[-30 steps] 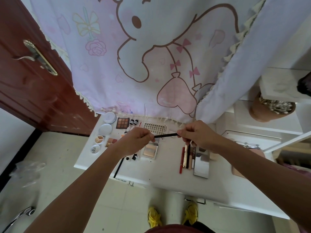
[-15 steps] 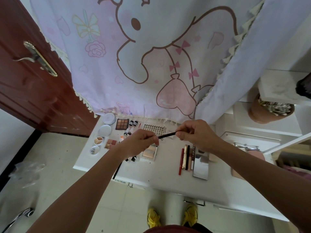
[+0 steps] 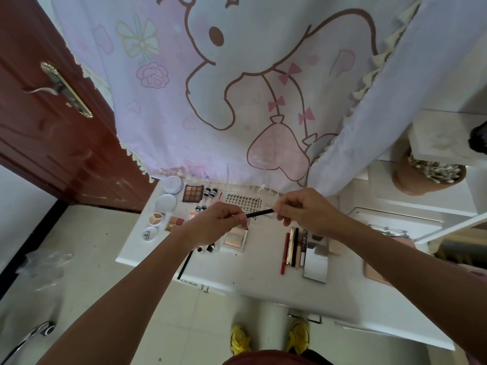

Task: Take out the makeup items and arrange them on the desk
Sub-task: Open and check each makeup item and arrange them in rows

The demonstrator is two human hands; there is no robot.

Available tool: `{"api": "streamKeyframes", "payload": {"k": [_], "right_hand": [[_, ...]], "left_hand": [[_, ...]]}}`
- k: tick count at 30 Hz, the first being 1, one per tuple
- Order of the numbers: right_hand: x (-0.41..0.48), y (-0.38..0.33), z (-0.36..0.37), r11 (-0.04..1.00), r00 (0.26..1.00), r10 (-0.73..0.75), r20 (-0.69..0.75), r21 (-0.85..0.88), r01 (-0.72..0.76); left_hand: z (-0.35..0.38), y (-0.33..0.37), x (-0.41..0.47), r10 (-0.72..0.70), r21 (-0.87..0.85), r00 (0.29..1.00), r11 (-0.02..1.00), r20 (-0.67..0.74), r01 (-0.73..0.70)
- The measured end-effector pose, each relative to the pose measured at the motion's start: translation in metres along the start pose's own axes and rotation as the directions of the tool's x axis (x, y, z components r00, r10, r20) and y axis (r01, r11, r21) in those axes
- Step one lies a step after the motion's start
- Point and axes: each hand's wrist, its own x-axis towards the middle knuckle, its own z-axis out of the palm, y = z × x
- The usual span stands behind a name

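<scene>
Above the white desk (image 3: 263, 283), my left hand (image 3: 214, 225) and my right hand (image 3: 305, 209) each pinch one end of a thin black makeup pencil (image 3: 259, 213). The pencil tilts up toward the right hand. Laid out on the desk are an eyeshadow palette (image 3: 193, 193), round compacts (image 3: 166, 202), a highlighter palette (image 3: 235, 238), a false-lash card (image 3: 243, 201), a row of slim pens and tubes (image 3: 293, 247) and a mirrored case (image 3: 315, 262). A black brush handle (image 3: 185, 264) sticks out under my left wrist.
A pink cartoon curtain (image 3: 237, 88) hangs behind the desk. A red door (image 3: 39, 114) stands at the left. At the right are white shelves with a cotton-swab pot (image 3: 428, 175). The desk's near edge is by my yellow shoes (image 3: 268, 338).
The pencil has tilted from level to sloping up toward my right hand. Both hands drifted slightly up and away from the desk.
</scene>
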Motion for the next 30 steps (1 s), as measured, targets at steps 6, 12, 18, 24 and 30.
{"api": "streamKeyframes", "payload": {"k": [6, 12, 18, 24, 30], "right_hand": [[0.003, 0.0, -0.003, 0.998, 0.999, 0.021, 0.04, -0.055, -0.019], [-0.001, 0.008, -0.032, 0.999, 0.992, 0.034, -0.125, 0.035, -0.029], [0.003, 0.009, -0.026, 0.987, 0.993, 0.085, -0.078, 0.146, -0.073], [0.004, 0.021, -0.023, 0.935, 0.971, 0.194, -0.14, 0.326, -0.14], [0.002, 0.047, -0.006, 0.821, 0.927, 0.361, -0.102, 0.507, -0.264]], "left_hand": [[0.0, -0.003, 0.0, -0.002, 0.019, 1.0, 1.0, 0.01, 0.002], [-0.023, -0.02, -0.012, -0.081, -0.02, 0.991, 0.997, -0.105, 0.079], [-0.019, -0.017, -0.01, -0.051, -0.053, 0.994, 0.998, -0.092, 0.046], [-0.006, -0.025, -0.011, -0.129, -0.286, 0.989, 0.952, -0.068, 0.105], [0.04, -0.041, -0.01, -0.254, -0.339, 0.965, 0.916, -0.072, 0.216]]}}
